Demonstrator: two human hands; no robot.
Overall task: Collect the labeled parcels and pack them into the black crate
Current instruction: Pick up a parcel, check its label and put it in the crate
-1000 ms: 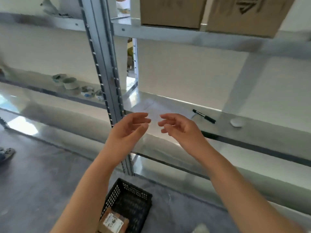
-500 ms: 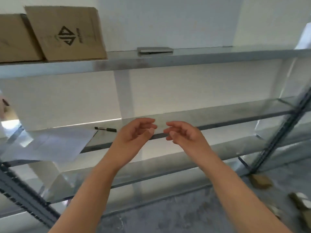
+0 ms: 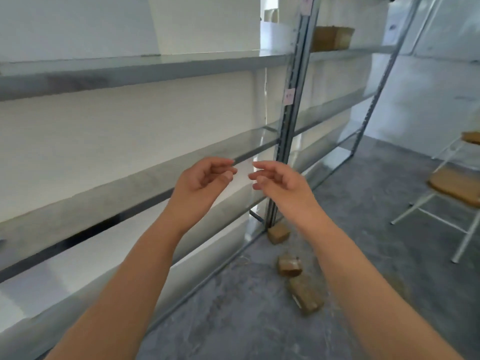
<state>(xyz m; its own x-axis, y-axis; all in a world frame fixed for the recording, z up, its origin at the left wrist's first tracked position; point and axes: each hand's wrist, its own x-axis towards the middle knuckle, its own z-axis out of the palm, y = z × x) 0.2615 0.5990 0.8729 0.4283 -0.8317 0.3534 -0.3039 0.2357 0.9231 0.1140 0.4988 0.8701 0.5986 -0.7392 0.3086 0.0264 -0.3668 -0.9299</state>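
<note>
Hands: left hand (image 3: 205, 179) and right hand (image 3: 281, 181) raised, fingers loosely curled, empty.
Parcels (image 3: 289, 266): three on floor (image 3: 363, 255), below right hand, well apart from it.

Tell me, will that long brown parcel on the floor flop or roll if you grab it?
Probably stiff, not floppy: the long brown parcel has straight edges and flat faces like cardboard. It likely won't roll, since it lies flat on the floor. Possibly light, but its contents are hidden.

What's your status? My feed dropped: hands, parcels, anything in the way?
Left hand open, empty; right hand open, empty. Three parcels on floor by rack post. Crate not in view. Nothing blocking them.
</note>
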